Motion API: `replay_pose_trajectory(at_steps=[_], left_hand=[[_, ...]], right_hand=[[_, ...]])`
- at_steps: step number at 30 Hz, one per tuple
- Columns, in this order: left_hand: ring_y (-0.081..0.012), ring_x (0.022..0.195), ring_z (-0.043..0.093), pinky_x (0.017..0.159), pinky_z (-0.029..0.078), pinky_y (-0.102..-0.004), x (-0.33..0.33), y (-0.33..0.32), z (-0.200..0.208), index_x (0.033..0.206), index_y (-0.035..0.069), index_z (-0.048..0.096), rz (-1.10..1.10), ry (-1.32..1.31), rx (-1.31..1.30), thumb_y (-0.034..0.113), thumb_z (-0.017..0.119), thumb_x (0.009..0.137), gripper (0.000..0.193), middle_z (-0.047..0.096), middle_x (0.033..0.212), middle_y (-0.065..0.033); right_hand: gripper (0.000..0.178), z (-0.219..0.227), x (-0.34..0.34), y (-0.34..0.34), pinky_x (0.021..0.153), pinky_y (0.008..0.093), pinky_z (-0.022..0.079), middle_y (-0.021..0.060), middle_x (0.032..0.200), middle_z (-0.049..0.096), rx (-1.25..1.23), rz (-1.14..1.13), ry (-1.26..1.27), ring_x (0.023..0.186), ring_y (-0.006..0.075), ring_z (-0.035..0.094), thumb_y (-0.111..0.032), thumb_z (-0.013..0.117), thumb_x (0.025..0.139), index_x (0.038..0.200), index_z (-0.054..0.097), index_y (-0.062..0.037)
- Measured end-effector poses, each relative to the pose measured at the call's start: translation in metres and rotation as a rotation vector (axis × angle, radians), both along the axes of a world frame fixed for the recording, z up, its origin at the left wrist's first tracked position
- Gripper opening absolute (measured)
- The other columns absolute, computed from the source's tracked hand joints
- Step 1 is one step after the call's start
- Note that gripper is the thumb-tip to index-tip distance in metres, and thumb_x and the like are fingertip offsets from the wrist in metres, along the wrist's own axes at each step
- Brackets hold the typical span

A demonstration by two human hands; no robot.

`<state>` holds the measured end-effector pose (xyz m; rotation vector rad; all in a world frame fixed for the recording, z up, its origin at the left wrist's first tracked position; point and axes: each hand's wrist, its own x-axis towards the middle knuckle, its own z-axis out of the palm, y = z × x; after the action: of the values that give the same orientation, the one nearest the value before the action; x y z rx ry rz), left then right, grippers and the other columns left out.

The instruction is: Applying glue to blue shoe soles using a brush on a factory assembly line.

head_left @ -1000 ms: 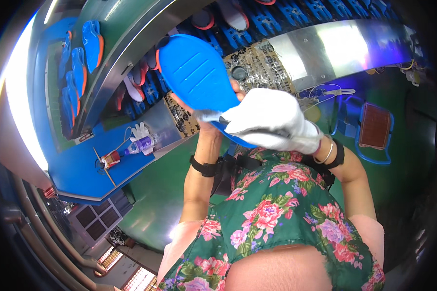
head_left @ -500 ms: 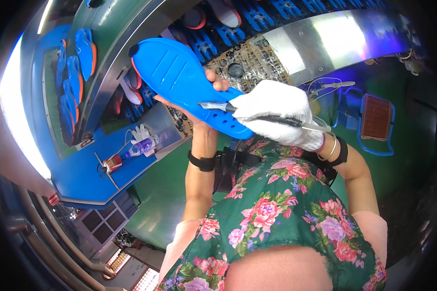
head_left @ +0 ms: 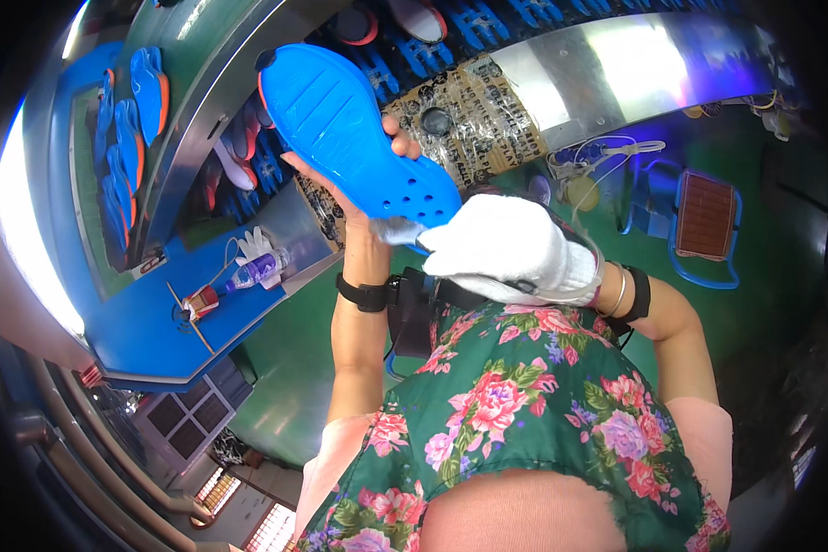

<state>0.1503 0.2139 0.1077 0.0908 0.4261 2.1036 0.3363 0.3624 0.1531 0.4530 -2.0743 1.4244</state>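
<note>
blue sole [head_left: 340, 120] clasped by left hand [head_left: 350, 201]; knife [head_left: 397, 231] gripped by right hand [head_left: 506, 244] beside sole's holed end; trimming likely, steady angle needed next.

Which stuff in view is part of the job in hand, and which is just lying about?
In the job:
- blue sole, held in the bare left hand
- slim tool, tip blurred, held in the gloved right hand

Lying about, apparently:
- bottle with purple label and spare white glove, on the blue table
- blue-framed chair
</note>
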Motion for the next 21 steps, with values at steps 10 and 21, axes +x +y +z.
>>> replay_pose_trajectory(at_steps=[10,21], left_hand=[[-0.0391,0.094,0.069,0.075,0.061,-0.0529,-0.015,-0.009,0.001,0.147,0.004,0.042,-0.241,0.006,-0.089,0.102,0.043,0.067,0.126,0.064,0.114,-0.0268],[-0.0397,0.1,0.07,0.08,0.063,-0.0513,-0.028,-0.002,0.003,0.153,0.001,0.038,-0.478,-0.037,-0.168,0.097,0.045,0.071,0.126,0.062,0.126,-0.0291]], right_hand=[[0.017,-0.008,0.006,-0.007,0.075,0.0388,0.056,0.0071,0.097,0.074,0.105,0.018,-0.041,0.086,0.0257,0.069,-0.009,0.076,0.083,0.101,0.075,-0.0099],[0.02,-0.007,-0.002,0.0,0.077,0.0378,0.057,0.0068,0.102,0.074,0.097,0.192,-0.08,0.088,0.0279,0.07,-0.009,0.076,0.082,0.101,0.076,-0.0127]])
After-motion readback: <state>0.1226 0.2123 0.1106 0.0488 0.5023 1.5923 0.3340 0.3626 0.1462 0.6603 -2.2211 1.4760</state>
